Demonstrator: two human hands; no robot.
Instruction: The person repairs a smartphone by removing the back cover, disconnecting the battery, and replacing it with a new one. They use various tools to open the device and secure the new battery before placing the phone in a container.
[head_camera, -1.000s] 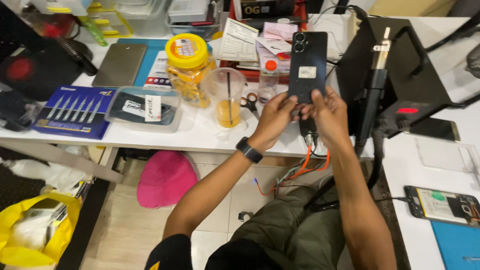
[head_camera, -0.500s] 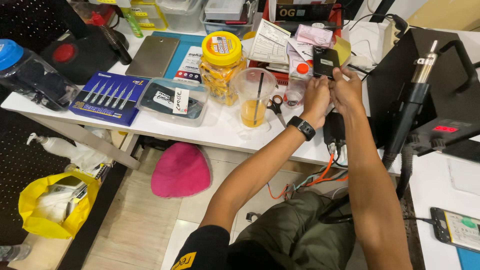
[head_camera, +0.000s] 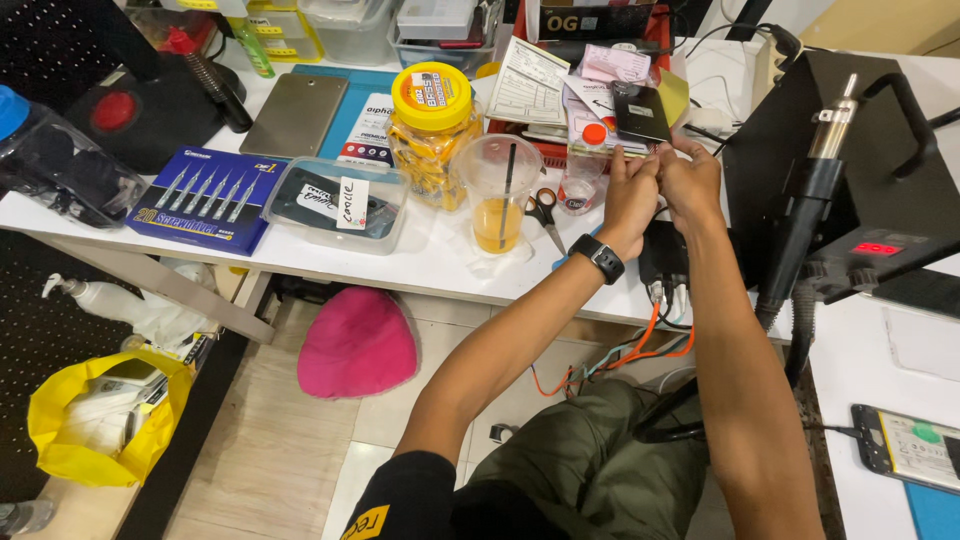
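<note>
Head view: left hand (head_camera: 628, 195) and right hand (head_camera: 688, 180) pressed together, fingertips up, each grip pinched shut on the lower edge of a slim black rectangular phone (head_camera: 641, 112) held tilted over the white counter (head_camera: 430, 250). Black wristwatch (head_camera: 603, 258) on the left wrist. Just left: clear plastic cup of orange drink (head_camera: 498, 195), black-handled scissors (head_camera: 543, 212), yellow-lidded jar (head_camera: 430, 130).
</note>
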